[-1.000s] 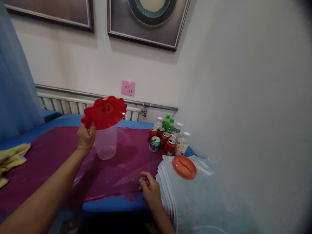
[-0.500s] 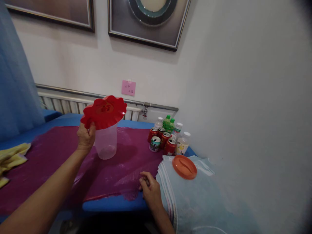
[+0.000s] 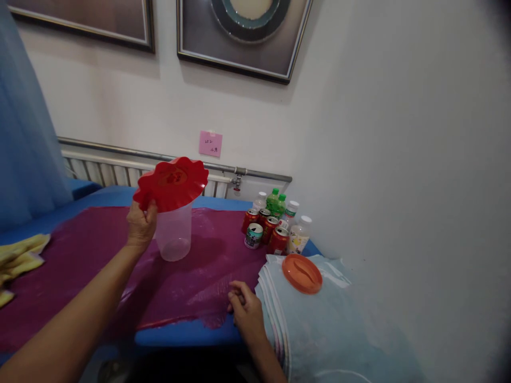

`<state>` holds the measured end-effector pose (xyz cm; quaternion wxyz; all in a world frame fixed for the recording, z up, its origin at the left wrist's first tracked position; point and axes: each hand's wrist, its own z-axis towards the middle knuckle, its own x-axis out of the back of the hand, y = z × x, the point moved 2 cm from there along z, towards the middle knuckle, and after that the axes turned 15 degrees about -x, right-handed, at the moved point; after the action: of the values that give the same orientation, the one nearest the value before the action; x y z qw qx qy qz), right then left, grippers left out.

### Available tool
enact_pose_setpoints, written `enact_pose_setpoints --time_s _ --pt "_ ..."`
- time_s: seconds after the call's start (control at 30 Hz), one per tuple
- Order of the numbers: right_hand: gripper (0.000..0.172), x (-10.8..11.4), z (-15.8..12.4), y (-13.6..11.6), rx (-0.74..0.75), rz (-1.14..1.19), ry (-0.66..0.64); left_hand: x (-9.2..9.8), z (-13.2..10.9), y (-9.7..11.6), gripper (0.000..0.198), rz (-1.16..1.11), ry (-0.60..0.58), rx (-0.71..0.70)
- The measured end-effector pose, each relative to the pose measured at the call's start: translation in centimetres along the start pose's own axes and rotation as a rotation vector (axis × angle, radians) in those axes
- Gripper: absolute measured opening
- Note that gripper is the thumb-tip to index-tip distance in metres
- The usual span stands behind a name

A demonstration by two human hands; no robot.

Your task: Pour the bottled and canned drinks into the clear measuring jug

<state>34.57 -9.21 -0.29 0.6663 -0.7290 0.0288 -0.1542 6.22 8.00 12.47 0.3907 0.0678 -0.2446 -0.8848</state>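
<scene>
Since half a second ago the red lid [image 3: 171,183] has barely shifted. The left hand [image 3: 140,226] grips its rim, over the clear jug [image 3: 174,236] (empty, it seems) on the purple sheet [image 3: 80,255]. The right hand [image 3: 245,311] rests curled at the sheet's edge; whether it grips anything is unclear. Cans [image 3: 265,229] and bottles [image 3: 287,210] stand farther right.

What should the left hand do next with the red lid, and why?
Probably lower the red lid flat onto the jug: the left hand holds it tilted just over the jug's mouth, while the right hand rests on the sheet.
</scene>
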Motion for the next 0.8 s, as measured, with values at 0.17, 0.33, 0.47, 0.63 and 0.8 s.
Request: enact_pose_setpoints --time_s 0.17,0.33,0.47,0.63,0.8 --pt "0.026 0.1 -0.1 -0.2 0.009 -0.006 0.011 -0.4 0.1 0.9 0.043 -0.017 -0.038 -0.004" --pt "0.027 0.1 -0.1 0.1 -0.008 -0.045 -0.006 -0.8 0.1 1.3 0.04 -0.02 -0.068 -0.001" --pt "0.028 0.1 -0.2 0.0 -0.012 -0.05 -0.019 -1.0 0.1 1.3 0.039 0.007 -0.069 0.014" --pt "0.023 0.1 -0.4 -0.6 0.018 -0.009 -0.009 -1.2 0.3 1.8 0.039 0.027 -0.088 0.044" --pt "0.024 0.2 -0.5 -0.5 -0.002 -0.017 -0.007 -1.6 0.7 3.0 0.043 0.041 -0.109 0.077"
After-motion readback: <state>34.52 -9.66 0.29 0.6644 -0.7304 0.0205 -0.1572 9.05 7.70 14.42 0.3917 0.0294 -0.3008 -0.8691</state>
